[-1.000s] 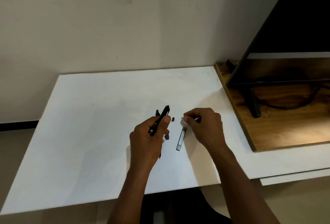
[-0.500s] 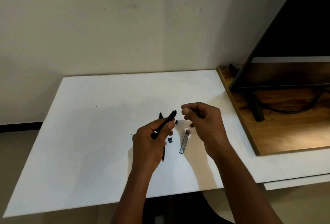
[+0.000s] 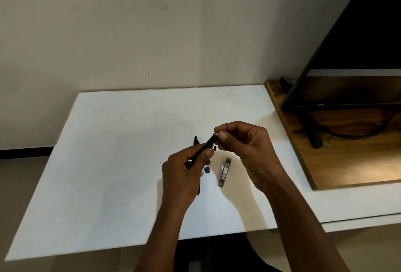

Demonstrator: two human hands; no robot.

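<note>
Left hand: your left hand [image 3: 182, 176] is wrapped round the lower half of the pencil [image 3: 206, 147], with the thumb pressed on the barrel.
Pencil axis: the long axis runs from 7 o'clock, inside your left fist, to 1 o'clock, where the free upper end shows. The pencil is lifted off the table.
Right hand: your right hand [image 3: 245, 148] has its fingers curled. The thumb and forefinger fingertips [image 3: 222, 135] pinch at the pencil's upper end. Whether a small part lies between them is too small to tell.
Key relation: the upper end lies at 1 o'clock from your left grip and at 9 o'clock from your right palm. The right hand is nearer to it, so any push or twist there must go along the barrel axis.
Loose parts: a dark cap [image 3: 207, 170] and a black stub [image 3: 214, 148] lie just beside the left hand, and a lead case [image 3: 224, 172] lies at 5 o'clock from the pencil end, its length near 12 to 6.
Surface: a white table [image 3: 108, 163].
Room: a pale wall [image 3: 130, 33] stands at 12 o'clock and a wooden board [image 3: 347, 163] lies at 3 o'clock.
</note>
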